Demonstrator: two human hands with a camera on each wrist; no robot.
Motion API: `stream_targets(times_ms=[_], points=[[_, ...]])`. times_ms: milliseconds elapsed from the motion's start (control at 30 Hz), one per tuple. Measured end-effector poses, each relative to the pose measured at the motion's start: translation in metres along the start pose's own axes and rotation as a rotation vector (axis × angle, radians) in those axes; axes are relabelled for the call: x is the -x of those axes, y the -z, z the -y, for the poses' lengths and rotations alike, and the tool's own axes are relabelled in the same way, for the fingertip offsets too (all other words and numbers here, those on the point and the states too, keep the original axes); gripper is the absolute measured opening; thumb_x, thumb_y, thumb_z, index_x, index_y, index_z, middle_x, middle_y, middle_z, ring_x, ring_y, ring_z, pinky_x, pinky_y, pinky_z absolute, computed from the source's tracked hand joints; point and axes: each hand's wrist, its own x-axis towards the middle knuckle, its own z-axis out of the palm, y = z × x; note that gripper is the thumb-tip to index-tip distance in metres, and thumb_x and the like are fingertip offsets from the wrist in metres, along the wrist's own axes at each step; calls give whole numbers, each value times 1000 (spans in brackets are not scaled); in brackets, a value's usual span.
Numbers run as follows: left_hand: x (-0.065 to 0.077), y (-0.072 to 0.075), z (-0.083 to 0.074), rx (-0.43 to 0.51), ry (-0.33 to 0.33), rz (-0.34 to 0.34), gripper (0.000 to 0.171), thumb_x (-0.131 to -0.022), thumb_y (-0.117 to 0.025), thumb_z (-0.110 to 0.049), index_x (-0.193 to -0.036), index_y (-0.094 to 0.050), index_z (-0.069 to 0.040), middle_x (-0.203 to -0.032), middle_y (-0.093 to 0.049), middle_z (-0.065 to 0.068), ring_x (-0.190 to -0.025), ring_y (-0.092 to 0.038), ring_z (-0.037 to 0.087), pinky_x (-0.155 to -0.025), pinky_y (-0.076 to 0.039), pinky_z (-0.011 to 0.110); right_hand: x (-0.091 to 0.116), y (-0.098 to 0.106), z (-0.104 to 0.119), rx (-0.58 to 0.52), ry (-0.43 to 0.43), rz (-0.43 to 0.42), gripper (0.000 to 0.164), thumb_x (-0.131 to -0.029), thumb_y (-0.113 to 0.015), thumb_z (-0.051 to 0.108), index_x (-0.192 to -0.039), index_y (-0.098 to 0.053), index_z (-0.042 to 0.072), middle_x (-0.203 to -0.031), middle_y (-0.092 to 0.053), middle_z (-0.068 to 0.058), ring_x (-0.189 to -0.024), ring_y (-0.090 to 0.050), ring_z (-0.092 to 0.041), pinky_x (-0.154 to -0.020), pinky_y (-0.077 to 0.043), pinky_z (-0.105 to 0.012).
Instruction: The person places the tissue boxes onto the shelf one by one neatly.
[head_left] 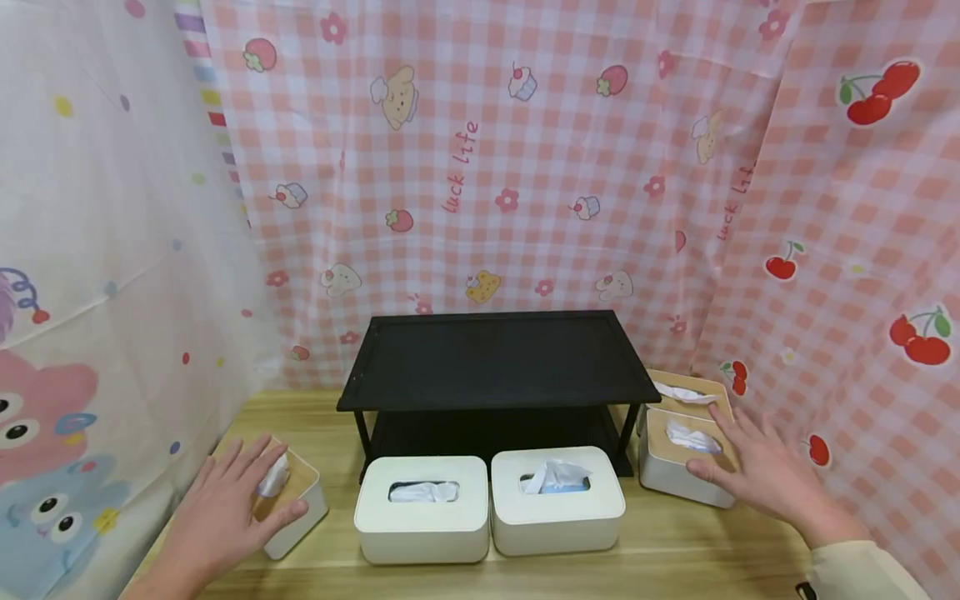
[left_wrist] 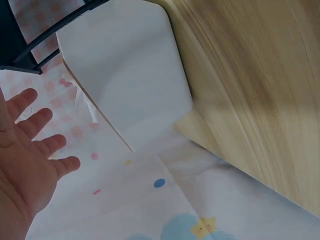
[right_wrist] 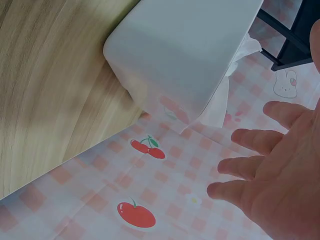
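Left of the black stand [head_left: 495,358], the left grip [head_left: 227,510] is hovering wide above one wood-topped tissue box [head_left: 300,480]; right of the stand, the right grip [head_left: 767,467], also wide, is hovering near two similar boxes [head_left: 671,460].

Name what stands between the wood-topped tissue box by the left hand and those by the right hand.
The head view shows a white-lidded tissue box, a second white-lidded box beside it, and a black stand behind both.
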Motion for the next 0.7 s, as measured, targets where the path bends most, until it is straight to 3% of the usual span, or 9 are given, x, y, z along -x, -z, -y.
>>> stream_targets(times_ms=[333, 567, 700], points=[[1, -1, -2, 1, -30, -88, 86, -88, -78, -65, -149, -60, -8, -153, -58, 25, -143, -45, 57, -114, -34, 73, 0, 2, 1, -31, 4, -9, 104, -94, -70, 69, -164, -37, 0, -162, -39, -40, -142, -34, -72, -105, -30, -88], [3, -2, -5, 2, -44, -95, 81, -89, -79, -62, -147, -63, -8, -154, -58, 24, -141, -48, 58, -112, -38, 73, 2, 2, 4, -54, -9, -31, 102, -94, -71, 68, -161, -41, -2, -160, -43, -38, -142, -43, -62, -103, -40, -81], [4, -4, -5, 13, -66, -135, 80, -87, -81, -61, -145, -64, -8, -152, -60, 23, -140, -50, 55, -112, -39, 69, 1, 2, 6, -79, -12, -39, 101, -93, -73, 67, -160, -43, -3, -159, -44, -37, -140, -46, -61, -101, -43, -79]])
